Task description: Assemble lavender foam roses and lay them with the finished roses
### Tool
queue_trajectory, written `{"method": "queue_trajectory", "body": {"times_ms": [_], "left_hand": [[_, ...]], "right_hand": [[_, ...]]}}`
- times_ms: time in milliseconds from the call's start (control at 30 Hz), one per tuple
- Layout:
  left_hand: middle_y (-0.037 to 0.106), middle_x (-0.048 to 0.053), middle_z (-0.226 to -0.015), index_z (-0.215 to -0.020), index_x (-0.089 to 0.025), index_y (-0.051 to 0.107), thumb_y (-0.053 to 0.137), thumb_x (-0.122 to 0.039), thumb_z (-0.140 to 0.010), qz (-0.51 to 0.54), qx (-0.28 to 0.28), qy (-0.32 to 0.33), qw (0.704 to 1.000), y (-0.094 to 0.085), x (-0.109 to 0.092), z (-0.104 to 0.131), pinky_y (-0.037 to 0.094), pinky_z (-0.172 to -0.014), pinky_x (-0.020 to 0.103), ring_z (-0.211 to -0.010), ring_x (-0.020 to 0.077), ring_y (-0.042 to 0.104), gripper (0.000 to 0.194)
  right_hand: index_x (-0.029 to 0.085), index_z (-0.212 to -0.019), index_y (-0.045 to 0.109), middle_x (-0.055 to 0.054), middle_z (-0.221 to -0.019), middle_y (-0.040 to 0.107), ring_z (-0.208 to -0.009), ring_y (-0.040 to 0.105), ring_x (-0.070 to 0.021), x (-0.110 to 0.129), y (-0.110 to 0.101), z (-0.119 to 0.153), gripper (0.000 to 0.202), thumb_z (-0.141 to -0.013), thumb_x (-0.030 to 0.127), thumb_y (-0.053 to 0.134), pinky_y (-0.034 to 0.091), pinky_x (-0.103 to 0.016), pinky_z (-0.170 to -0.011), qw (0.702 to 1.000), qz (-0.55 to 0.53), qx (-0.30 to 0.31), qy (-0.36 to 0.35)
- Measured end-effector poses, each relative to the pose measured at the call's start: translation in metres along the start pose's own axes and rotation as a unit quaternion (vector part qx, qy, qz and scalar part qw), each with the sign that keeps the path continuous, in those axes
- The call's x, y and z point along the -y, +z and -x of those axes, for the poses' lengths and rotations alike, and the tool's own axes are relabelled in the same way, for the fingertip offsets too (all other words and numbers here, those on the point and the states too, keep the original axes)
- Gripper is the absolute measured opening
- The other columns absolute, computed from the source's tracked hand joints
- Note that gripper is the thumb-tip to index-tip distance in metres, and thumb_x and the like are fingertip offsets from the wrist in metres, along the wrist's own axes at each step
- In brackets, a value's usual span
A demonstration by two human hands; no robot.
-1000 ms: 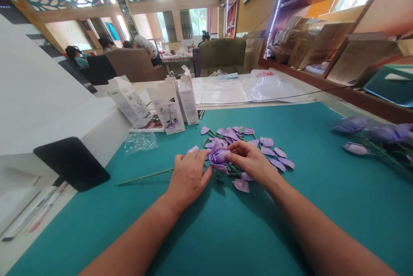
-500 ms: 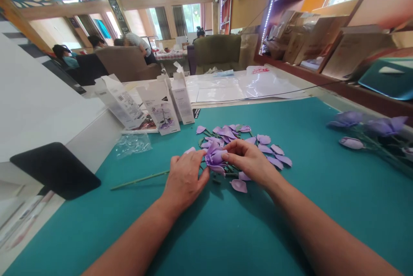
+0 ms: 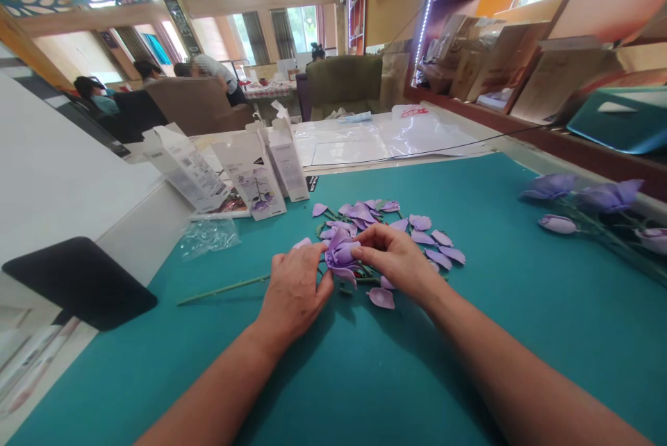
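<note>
A purple artificial flower lies between my two hands, its green stem running out to the left under my left hand. My left hand is closed round the base of the bloom. With thumb and fingertips my right hand pinches a petal on the flower's right side. Loose purple petals and green stem pieces are heaped behind and beside the hands. One pale petal rests apart, in front of the heap. The inside of the left hand's grip is hidden.
Finished-looking purple flowers lie at the right on the green mat. Opened white boxes and a clear plastic bag are at the back left. A black flat panel stands at the left edge. People sit far behind.
The whole view has shifted slightly, so everything sits a little further left. Both hands keep their hold on the flower, with hardly any visible movement.
</note>
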State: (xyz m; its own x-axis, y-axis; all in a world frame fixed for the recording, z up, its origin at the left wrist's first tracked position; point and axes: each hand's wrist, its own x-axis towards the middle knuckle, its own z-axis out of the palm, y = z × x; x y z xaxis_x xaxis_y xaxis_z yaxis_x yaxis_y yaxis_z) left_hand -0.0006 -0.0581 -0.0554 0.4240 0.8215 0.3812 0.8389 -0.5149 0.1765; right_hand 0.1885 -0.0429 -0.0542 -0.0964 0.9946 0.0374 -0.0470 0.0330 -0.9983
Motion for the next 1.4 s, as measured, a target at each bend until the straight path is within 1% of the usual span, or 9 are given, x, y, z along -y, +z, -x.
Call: {"method": "queue_trajectory", "body": {"times_ms": [233,400,500,700,900,1100,1267,1400], "left_hand": [[0.066,0.012,-0.106,-0.115,-0.014,0.05,0.043,-0.026,-0.092,-0.005,-0.001,0.004,1.0,0.003,0.001,0.0,0.039,-0.082,0.041,-0.098,0.0272,0.06,0.027],[0.066,0.011,-0.106,-0.115,-0.016,0.049,0.044,-0.026,-0.092,-0.025,-0.007,0.008,1.0,0.004,0.001,0.001,0.039,-0.081,0.04,-0.097,0.026,0.06,0.025],[0.066,0.011,-0.106,-0.115,-0.017,0.049,0.044,-0.026,-0.092,-0.033,-0.014,0.009,0.999,0.005,0.002,0.001,0.04,-0.081,0.039,-0.098,0.026,0.06,0.025],[0.065,0.012,-0.106,-0.116,-0.016,0.049,0.043,-0.027,-0.092,-0.053,-0.015,0.012,0.998,0.007,0.002,0.001,0.04,-0.08,0.039,-0.1,0.0272,0.059,0.026],[0.065,0.012,-0.106,-0.117,-0.017,0.049,0.043,-0.027,-0.093,-0.06,-0.01,-0.001,0.998,0.008,0.001,0.001,0.04,-0.082,0.039,-0.1,0.0258,0.058,0.027],[0.064,0.014,-0.106,-0.117,-0.015,0.049,0.042,-0.027,-0.093,-0.057,-0.003,-0.002,0.998,0.008,0.001,0.002,0.04,-0.082,0.04,-0.1,0.0269,0.057,0.028],[0.066,0.013,-0.109,-0.116,-0.016,0.05,0.046,-0.025,-0.091,-0.032,0.006,-0.027,0.999,0.005,0.001,0.0,0.038,-0.084,0.04,-0.101,0.0265,0.059,0.027],[0.067,0.009,-0.11,-0.121,-0.018,0.047,0.047,-0.022,-0.088,0.026,0.039,-0.055,0.997,-0.005,0.002,-0.003,0.036,-0.086,0.041,-0.098,0.0242,0.062,0.033]], "right_hand": [[0.02,-0.076,0.062,0.001,-0.068,0.066,-0.064,0.059,-0.0141,-0.002,0.003,0.001,0.02,-0.064,0.033,0.071,0.047,-0.028,-0.061,1.0,0.008,-0.012,-0.012],[0.02,-0.077,0.062,0.001,-0.069,0.066,-0.065,0.06,-0.015,-0.006,0.005,0.001,0.021,-0.065,0.036,0.07,0.048,-0.03,-0.064,0.999,0.018,-0.028,-0.025],[0.021,-0.078,0.062,0.001,-0.07,0.065,-0.066,0.06,-0.0157,-0.01,0.007,0.001,0.022,-0.066,0.037,0.07,0.048,-0.03,-0.065,0.999,0.023,-0.034,-0.03],[0.021,-0.079,0.062,0.0,-0.073,0.067,-0.069,0.061,-0.0167,-0.012,0.008,0.002,0.021,-0.068,0.036,0.07,0.05,-0.031,-0.066,0.998,0.033,-0.045,-0.036],[0.021,-0.08,0.062,-0.001,-0.075,0.068,-0.067,0.06,-0.0164,-0.01,0.011,0.004,0.023,-0.067,0.037,0.071,0.05,-0.029,-0.061,0.997,0.039,-0.057,-0.03],[0.021,-0.079,0.061,-0.001,-0.076,0.067,-0.068,0.06,-0.0167,-0.011,0.012,0.003,0.022,-0.067,0.037,0.071,0.049,-0.03,-0.06,0.998,0.037,-0.044,-0.021],[0.021,-0.08,0.061,0.0,-0.073,0.067,-0.067,0.059,-0.016,-0.01,0.012,0.003,0.022,-0.067,0.036,0.07,0.047,-0.028,-0.058,0.999,0.03,-0.037,-0.027],[0.02,-0.084,0.062,0.001,-0.069,0.063,-0.063,0.056,-0.0138,-0.01,0.01,0.002,0.024,-0.068,0.036,0.069,0.043,-0.027,-0.057,0.998,0.042,-0.029,-0.036]]}}
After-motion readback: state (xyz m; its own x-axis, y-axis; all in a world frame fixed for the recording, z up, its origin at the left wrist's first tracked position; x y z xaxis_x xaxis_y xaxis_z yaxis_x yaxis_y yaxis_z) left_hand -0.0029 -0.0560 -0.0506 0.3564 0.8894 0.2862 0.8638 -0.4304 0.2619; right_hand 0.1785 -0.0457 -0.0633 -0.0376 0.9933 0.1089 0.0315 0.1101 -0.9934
